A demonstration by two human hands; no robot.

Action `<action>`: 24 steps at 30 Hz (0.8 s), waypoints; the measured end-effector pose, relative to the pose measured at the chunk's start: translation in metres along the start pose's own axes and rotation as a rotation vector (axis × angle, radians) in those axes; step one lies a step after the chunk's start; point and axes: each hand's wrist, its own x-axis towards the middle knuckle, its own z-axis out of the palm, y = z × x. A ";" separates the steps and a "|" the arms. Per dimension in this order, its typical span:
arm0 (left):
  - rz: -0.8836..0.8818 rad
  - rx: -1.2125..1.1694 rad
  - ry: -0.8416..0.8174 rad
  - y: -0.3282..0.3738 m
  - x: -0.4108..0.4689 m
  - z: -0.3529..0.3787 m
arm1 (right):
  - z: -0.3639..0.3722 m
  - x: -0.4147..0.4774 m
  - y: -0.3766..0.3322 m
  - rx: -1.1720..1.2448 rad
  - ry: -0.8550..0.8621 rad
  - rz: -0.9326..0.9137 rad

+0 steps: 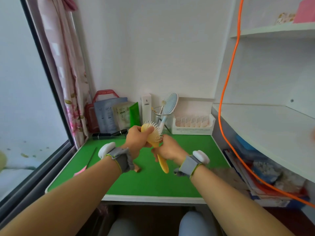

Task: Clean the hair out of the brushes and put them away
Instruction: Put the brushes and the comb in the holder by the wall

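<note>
**Yellow brush held in both hands over the green table**

Yellow plastic, the brush is held in the air above the middle of the green table top, with its bristles turned up and to the right and its handle pointing down toward the person. The left hand curls round the back of the brush head. The right hand closes its fingers round the handle just below the head.

Behind the hands, near the back wall, a blue brush stands with its handle in a glass cup. Just right of the cup sits a white box of sachets, and on the left some packets lean at the wall.

A thin comb with a pink handle lies near the left edge of the table. The near part of the green surface, up to the white front edge, lies open. On the right side an orange cable hangs down beside the table's right edge, in front of the white shelves.
</note>
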 end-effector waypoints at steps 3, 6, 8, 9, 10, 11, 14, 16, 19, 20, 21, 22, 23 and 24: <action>-0.066 0.078 0.020 -0.005 -0.001 -0.012 | 0.011 0.001 0.003 0.061 0.012 0.020; -0.057 0.707 0.122 -0.018 -0.001 -0.030 | 0.017 0.001 0.006 0.103 0.040 0.038; -0.065 0.990 0.048 -0.029 0.000 -0.040 | 0.020 0.002 0.007 0.130 0.059 0.053; -0.089 1.062 -0.012 -0.033 0.000 -0.044 | 0.021 0.002 0.007 0.145 0.065 0.057; -0.111 1.131 -0.060 -0.037 0.001 -0.046 | 0.022 0.001 0.006 0.167 0.069 0.056; -0.126 1.194 -0.090 -0.039 0.001 -0.048 | 0.023 0.001 0.005 0.192 0.069 0.054; -0.125 1.290 -0.067 -0.049 0.001 -0.050 | 0.025 0.001 0.001 0.244 0.069 0.047; -0.102 1.283 -0.046 -0.057 0.003 -0.050 | 0.026 0.001 0.000 0.262 0.073 0.045; -0.085 1.270 -0.084 -0.061 0.004 -0.049 | 0.027 0.003 0.002 0.272 0.093 0.043; -0.087 1.263 -0.091 -0.060 0.006 -0.049 | 0.027 0.003 0.003 0.272 0.098 0.044; -0.092 1.267 -0.097 -0.059 0.006 -0.049 | 0.026 0.004 0.004 0.269 0.102 0.044; -0.092 1.279 -0.105 -0.058 0.006 -0.050 | 0.025 0.005 0.006 0.265 0.108 0.045; -0.094 1.277 -0.120 -0.057 0.005 -0.051 | 0.024 0.006 0.008 0.262 0.114 0.050; -0.086 1.261 -0.137 -0.057 0.006 -0.052 | 0.024 0.007 0.010 0.259 0.122 0.056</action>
